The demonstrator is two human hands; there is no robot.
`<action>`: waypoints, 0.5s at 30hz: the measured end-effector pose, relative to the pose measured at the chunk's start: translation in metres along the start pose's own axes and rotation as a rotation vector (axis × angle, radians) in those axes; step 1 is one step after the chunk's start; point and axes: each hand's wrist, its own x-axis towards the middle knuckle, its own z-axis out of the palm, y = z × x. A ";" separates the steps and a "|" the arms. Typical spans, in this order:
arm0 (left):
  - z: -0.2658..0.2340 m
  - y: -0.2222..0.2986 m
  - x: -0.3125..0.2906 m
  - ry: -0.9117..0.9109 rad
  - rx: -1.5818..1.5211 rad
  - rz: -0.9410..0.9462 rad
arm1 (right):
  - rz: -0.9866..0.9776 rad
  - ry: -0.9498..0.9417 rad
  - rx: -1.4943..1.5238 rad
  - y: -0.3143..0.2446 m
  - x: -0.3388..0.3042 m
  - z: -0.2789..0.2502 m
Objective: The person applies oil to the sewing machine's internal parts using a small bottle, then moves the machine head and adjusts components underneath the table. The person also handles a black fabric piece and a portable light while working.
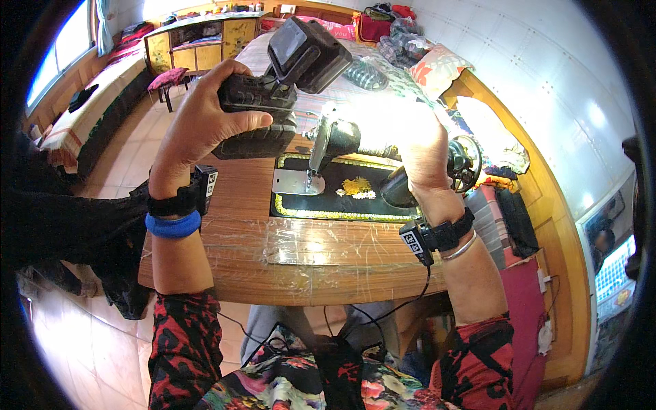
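Note:
My left hand (205, 116) is wrapped round a black boxy device with a tilted head (256, 113), held up above the left part of the table. Beside it stands a black sewing machine (338, 140), its needle end over a metal plate and its bed trimmed in yellow with a flower pattern. My right hand (429, 154) is raised at the machine's arm, near the handwheel (468, 164). A strong white glare washes out its fingers, so their grip is hidden. Whether that hand touches the machine cannot be made out.
The wooden sewing table (239, 239) has clear film or tape along its front. Behind it lies a bed (266, 51) with pillows and bundles. Dark cloth (75, 229) hangs at the left. A small red-topped stool (169, 78) stands further back. Cables run from my wrist devices toward my lap.

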 end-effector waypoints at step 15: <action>0.003 0.001 0.000 0.006 0.063 -0.007 | 0.049 0.146 0.032 0.027 -0.016 -0.015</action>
